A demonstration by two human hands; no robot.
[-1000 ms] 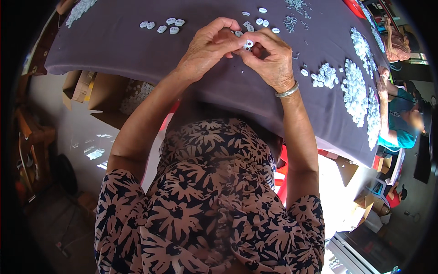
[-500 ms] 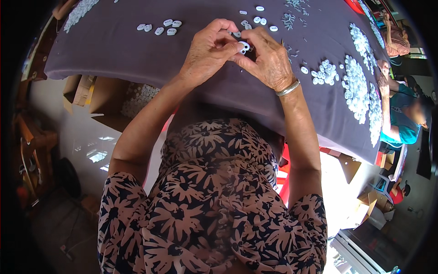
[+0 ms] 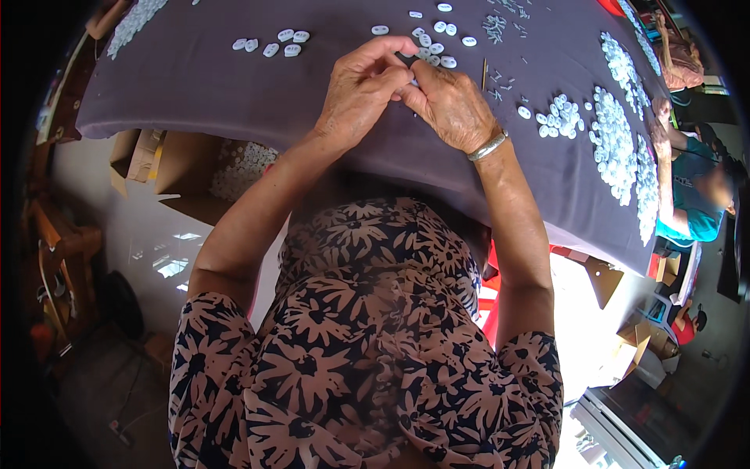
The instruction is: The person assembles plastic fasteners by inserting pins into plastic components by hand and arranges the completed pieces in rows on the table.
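Here's the left hand [image 3: 355, 98], fingertips pinched on a small pale piece [image 3: 413, 81], mostly hidden, left of the thin rod [image 3: 484, 74]. The right hand [image 3: 456, 112] curls in against it; whether it grips, I can't tell. White ovals [image 3: 448, 62] lie left of the rod, grey metal bits [image 3: 494, 29] beyond it, a white heap [image 3: 613, 148] well to its right.

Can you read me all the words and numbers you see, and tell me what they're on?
None that I can read out for sure:
White oval pieces on the left of the cloth: dark marks, too small to read.
White oval pieces by the hands: dark marks, too small too.
Teal shirt at the right: faint print, too blurred.
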